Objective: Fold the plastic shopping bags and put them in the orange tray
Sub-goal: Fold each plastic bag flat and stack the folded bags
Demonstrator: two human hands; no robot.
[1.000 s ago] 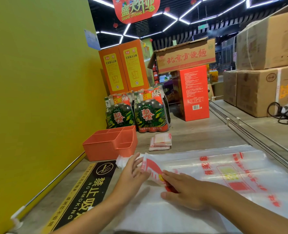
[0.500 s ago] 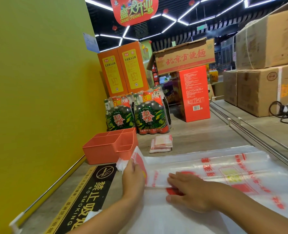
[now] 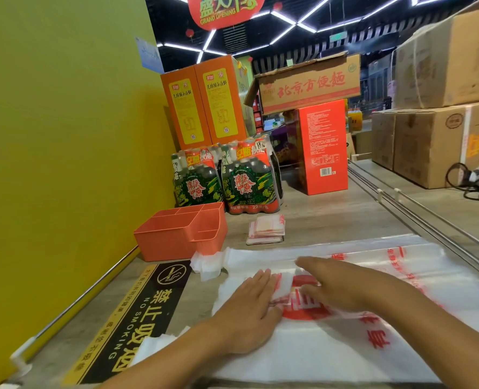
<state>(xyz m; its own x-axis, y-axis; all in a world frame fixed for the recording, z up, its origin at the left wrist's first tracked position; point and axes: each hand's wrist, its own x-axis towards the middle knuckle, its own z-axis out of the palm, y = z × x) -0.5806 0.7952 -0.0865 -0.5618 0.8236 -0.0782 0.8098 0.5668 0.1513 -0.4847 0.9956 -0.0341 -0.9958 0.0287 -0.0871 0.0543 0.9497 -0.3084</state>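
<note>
— What lines the far end of the tabletop [image 3: 330, 217]?
— Two shrink-wrapped bottle packs [image 3: 227, 181], tall orange cartons [image 3: 204, 105] behind, a red box [image 3: 323, 147] at right.
— And nearer?
— A black no-smoking sign [image 3: 137, 318] at left beside the yellow wall [image 3: 64, 136]; brown cardboard boxes [image 3: 434, 136] stacked far right.

We count one orange tray [image 3: 180, 234] at ten o'clock, one stack of folded bags [image 3: 266, 230] at twelve, one flat plastic bag [image 3: 372, 290], two bottle packs [image 3: 224, 181], two tall orange boxes [image 3: 204, 105] and two hands on the counter [image 3: 330, 214].
</note>
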